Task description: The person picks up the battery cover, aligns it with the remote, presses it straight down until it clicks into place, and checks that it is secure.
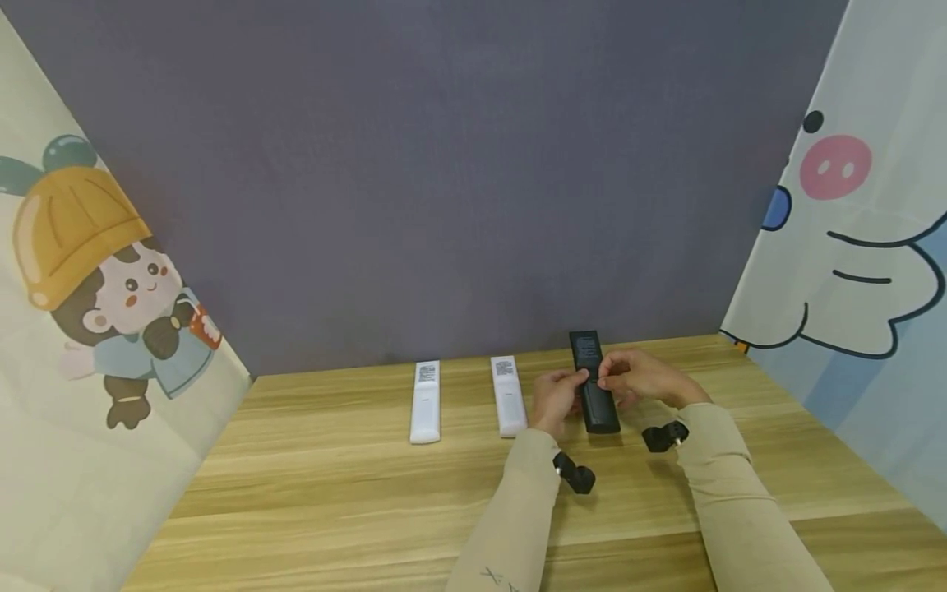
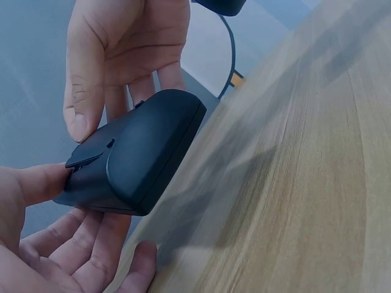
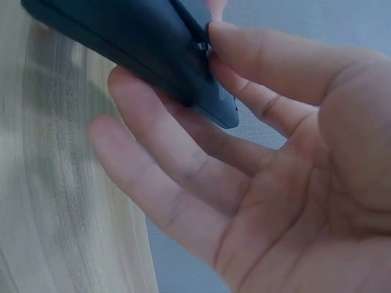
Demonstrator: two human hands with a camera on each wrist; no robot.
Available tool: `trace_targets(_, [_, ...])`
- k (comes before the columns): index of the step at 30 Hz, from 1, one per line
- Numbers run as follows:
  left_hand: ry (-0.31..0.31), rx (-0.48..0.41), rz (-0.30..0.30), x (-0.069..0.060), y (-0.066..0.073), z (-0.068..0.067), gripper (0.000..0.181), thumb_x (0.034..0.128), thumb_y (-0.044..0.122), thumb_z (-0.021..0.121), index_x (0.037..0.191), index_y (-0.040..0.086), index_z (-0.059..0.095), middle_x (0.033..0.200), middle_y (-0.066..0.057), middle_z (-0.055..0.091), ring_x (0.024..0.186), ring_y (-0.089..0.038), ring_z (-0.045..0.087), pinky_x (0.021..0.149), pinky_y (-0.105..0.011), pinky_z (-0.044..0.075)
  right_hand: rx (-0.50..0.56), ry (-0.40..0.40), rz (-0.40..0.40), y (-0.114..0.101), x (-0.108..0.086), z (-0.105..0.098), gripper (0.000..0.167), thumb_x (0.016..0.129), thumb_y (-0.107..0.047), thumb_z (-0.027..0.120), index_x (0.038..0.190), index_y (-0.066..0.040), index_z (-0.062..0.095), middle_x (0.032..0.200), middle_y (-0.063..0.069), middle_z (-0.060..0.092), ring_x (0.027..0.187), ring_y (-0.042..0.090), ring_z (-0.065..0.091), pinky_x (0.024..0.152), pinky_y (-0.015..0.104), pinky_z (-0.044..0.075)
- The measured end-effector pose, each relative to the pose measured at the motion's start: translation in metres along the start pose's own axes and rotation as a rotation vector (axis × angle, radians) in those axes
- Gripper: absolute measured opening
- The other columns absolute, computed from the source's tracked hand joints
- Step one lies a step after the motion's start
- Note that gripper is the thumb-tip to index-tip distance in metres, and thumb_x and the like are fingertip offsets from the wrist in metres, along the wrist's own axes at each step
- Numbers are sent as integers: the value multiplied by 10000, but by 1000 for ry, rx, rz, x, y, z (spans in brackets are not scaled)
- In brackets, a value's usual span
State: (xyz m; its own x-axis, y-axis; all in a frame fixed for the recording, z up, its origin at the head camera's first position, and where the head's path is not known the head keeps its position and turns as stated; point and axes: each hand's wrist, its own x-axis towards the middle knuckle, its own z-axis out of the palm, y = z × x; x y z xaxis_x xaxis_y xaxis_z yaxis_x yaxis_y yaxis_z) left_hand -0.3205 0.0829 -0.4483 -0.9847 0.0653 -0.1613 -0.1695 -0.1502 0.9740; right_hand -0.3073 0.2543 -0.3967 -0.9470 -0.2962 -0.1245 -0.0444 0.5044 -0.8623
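Note:
A black remote control is held back side up, its label towards the far end. On its left side my left hand grips it, thumb on the back and fingers beneath, as the left wrist view shows. From the right, my right hand holds it with thumb and index finger at the battery cover's edge. That battery cover looks slightly raised at one end in the left wrist view. Other right fingers reach under the remote. What lies inside under the cover is hidden.
Two white remote controls, one further left and one nearer my left hand, lie back side up on the wooden table. A grey panel stands along the back edge, with printed cloths on both sides.

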Motion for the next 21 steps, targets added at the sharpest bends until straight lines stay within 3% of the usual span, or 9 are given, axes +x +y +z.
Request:
trace_targets(6, [-15,17,-17,0,2,1,164,883,206,779,999,91,776,749,8,699,618,-117,620,632,-309,555,2,4,6,0,-1,-1,157,999,-120,644,1048,15,582,1127,172,682,947,240,691,796,541,611])
trace_targets(13, [-78,17,-38,1,3,-2,329,831,150,790,1144,61,741,890,-103,770,658,-118,634,665,-294,553,-1,7,9,0,-1,-2,147,1001,-110,640,1038,18,576,1045,118,677,895,215,686,788,529,614])
trace_targets(21, [-84,24,-39,0,4,-3,282,824,116,784,1100,65,754,873,-93,771,652,-107,638,673,-287,557,-2,17,23,0,-1,-1,115,1001,-87,626,1028,15,580,1029,119,683,858,255,692,799,548,608])
